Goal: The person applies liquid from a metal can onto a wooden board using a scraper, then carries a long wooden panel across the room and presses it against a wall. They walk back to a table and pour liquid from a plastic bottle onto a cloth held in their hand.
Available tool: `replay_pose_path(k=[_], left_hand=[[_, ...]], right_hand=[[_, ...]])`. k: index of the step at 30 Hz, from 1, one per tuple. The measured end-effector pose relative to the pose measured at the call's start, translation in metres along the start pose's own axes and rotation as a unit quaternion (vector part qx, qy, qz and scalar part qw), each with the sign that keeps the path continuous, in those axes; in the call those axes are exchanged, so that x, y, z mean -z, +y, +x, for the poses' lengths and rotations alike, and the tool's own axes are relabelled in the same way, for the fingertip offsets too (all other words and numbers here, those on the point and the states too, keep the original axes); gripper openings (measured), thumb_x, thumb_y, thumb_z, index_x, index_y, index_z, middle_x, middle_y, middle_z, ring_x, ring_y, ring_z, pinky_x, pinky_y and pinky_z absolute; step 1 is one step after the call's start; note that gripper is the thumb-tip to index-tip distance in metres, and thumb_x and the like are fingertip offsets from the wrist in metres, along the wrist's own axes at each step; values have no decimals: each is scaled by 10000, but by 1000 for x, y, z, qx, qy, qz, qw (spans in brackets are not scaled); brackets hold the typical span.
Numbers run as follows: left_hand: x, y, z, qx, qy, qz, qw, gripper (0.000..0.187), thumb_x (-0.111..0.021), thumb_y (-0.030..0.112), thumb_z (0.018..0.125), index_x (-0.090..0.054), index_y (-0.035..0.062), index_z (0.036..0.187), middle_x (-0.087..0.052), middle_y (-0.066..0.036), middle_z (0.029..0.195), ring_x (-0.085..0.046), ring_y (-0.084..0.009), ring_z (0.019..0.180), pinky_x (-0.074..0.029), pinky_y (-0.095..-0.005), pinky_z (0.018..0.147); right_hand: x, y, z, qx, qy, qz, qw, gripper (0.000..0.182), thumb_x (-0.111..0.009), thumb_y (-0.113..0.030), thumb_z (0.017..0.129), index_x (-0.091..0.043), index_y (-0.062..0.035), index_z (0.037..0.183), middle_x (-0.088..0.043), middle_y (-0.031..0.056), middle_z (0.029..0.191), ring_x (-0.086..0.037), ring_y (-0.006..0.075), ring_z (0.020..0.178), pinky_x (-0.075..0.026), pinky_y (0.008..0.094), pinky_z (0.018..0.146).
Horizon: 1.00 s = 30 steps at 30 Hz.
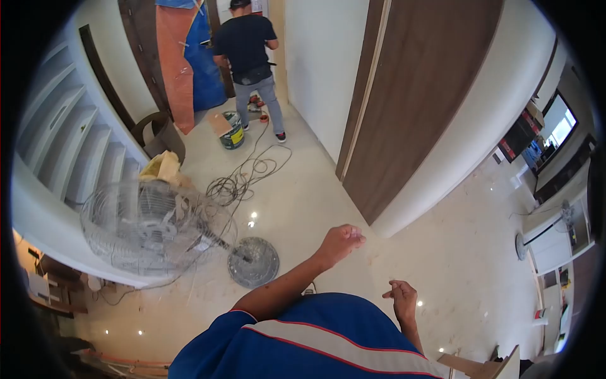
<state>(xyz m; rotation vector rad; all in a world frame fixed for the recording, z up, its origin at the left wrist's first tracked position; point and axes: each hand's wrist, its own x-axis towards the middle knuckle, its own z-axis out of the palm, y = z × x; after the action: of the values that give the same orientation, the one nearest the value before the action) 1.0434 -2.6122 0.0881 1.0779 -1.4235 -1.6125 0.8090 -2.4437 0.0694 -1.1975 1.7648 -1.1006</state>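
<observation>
See one large pedestal fan (156,230) upright on the floor (334,199), standing before the staircase (65,150). Beyond the fan, count one bucket (233,138), one person (246,50) and one cable tangle (222,187); far right of it, a second, smaller fan (520,247). Right of its base, holds left hand (341,245) half curled, cannot tell whether gripping; farther right, right hand (403,299) with fingers bent loosely, released.
</observation>
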Motion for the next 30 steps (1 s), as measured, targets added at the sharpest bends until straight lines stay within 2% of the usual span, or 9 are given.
replay_pose_path(k=[6,9,12,15,18,20,24,26,30], left_hand=[[51,45,117,-17,59,-113,992,291,-698,180,895,-637,14,1126,-672,-36,979,-639,-124,840,-491,-281,716],[79,56,167,-11,93,-127,987,314,-703,174,891,-633,6,1147,-679,-46,989,-649,-136,843,-492,-279,713],[112,63,212,6,141,-127,982,325,-701,173,893,-631,0,1160,-687,-59,998,-660,-148,842,-494,-278,709],[152,55,255,20,177,-120,977,349,-703,182,891,-624,-7,1173,-692,-70,1002,-668,-155,830,-495,-276,696],[184,61,298,34,207,-109,972,355,-705,179,887,-621,-13,1173,-693,-69,993,-669,-154,817,-495,-274,687],[205,73,330,40,233,-88,968,356,-708,172,883,-620,-15,1172,-694,-70,987,-672,-155,811,-495,-271,680],[239,100,389,8,263,-53,963,349,-709,163,880,-624,-23,1162,-693,-69,983,-676,-150,810,-495,-264,674],[256,109,413,-22,286,-43,957,346,-709,161,880,-627,-23,1161,-693,-65,990,-677,-146,816,-495,-261,673],[280,115,441,-14,295,-45,954,351,-704,168,885,-625,-27,1167,-694,-67,1002,-678,-143,819,-499,-266,678]], right_hand=[[-22,-18,61,-113,-1,-7,994,224,-562,-114,943,-660,88,947,-709,150,728,-702,186,705,-554,298,689],[-40,-7,98,-56,28,-17,998,241,-524,-81,942,-631,95,1069,-722,148,775,-697,192,732,-550,306,720],[-50,-7,149,-75,-7,-6,997,258,-519,-46,927,-618,107,1111,-731,168,845,-712,204,768,-563,304,746],[-62,-2,219,-90,-25,-27,995,291,-513,-26,898,-625,102,1134,-732,184,874,-724,204,791,-573,307,743],[-78,5,302,-104,-42,-4,994,285,-563,-58,879,-650,97,1101,-738,175,863,-728,201,796,-571,299,736],[-90,-18,363,-47,-44,-40,997,268,-612,-67,854,-679,84,1065,-745,148,830,-720,167,763,-561,277,715],[-116,-73,465,4,-65,-38,997,268,-665,-64,819,-692,74,1048,-750,123,828,-696,119,732,-547,264,683],[-130,-102,507,21,-79,-66,994,268,-675,-55,809,-694,67,1048,-750,119,835,-694,117,730,-546,263,681],[-153,-117,571,62,-73,-64,993,274,-696,-49,798,-692,54,1053,-704,74,793,-663,108,725,-533,257,678]])
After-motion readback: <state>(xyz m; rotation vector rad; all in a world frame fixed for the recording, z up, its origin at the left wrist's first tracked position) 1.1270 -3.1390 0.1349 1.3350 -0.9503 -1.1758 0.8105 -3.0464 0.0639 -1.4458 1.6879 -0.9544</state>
